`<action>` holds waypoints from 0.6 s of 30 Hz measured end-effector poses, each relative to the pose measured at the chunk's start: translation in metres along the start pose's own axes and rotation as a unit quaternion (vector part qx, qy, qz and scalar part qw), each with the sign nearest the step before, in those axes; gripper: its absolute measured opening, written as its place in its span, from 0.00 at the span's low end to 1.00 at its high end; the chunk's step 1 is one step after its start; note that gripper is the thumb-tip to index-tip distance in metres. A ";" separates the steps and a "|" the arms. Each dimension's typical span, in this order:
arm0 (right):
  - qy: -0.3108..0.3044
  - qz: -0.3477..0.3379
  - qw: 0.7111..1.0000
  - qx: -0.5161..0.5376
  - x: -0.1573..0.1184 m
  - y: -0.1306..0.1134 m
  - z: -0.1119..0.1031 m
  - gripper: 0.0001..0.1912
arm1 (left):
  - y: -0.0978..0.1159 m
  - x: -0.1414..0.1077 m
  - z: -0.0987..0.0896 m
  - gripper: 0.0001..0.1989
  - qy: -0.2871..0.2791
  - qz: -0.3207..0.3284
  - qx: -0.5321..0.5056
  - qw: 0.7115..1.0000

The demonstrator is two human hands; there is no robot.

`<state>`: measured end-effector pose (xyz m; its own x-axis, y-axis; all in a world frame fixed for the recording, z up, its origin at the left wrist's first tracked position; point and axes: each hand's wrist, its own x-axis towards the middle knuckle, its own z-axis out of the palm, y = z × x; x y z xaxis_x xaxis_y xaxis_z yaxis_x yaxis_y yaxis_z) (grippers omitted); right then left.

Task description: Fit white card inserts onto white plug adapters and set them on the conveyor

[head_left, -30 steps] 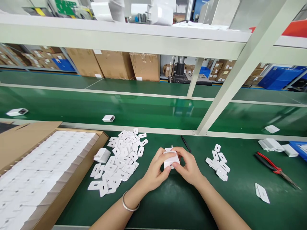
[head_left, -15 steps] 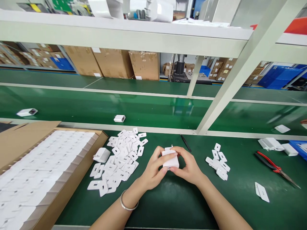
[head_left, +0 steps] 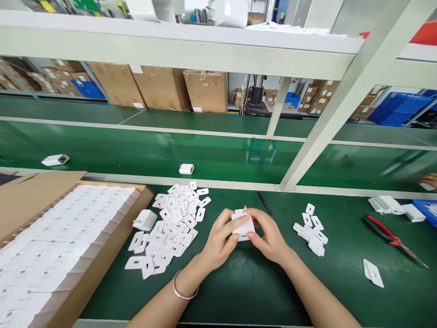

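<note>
Pinching the white block (head_left: 243,229) between their fingertips (head_left: 234,239) are left hand (head_left: 218,238) and right hand (head_left: 270,237).

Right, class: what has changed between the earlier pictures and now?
Two white adapters on the green belt moved rightward, and another person's hand entered at the right edge. The left hand and right hand still hold a white block; the loose white plates and pliers stayed put.
</note>
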<state>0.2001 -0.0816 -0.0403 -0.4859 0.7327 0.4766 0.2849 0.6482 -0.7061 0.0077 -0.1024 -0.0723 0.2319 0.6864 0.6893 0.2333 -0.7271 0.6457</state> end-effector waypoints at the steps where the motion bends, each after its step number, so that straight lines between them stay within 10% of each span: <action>1: 0.001 0.006 1.000 -0.005 0.000 0.001 -0.001 0.23 | -0.002 -0.001 0.000 0.24 -0.002 -0.015 0.002 1.000; 18: -0.052 0.071 0.995 -0.049 0.006 0.018 -0.030 0.22 | -0.012 0.005 -0.004 0.19 -0.078 -0.090 0.107 0.987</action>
<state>0.2270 -0.0588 -0.0345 -0.5169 0.7956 0.3160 0.4328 0.5613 -0.7055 0.0026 -0.0902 -0.0756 0.3080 0.8093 0.5001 0.4744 -0.5863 0.6566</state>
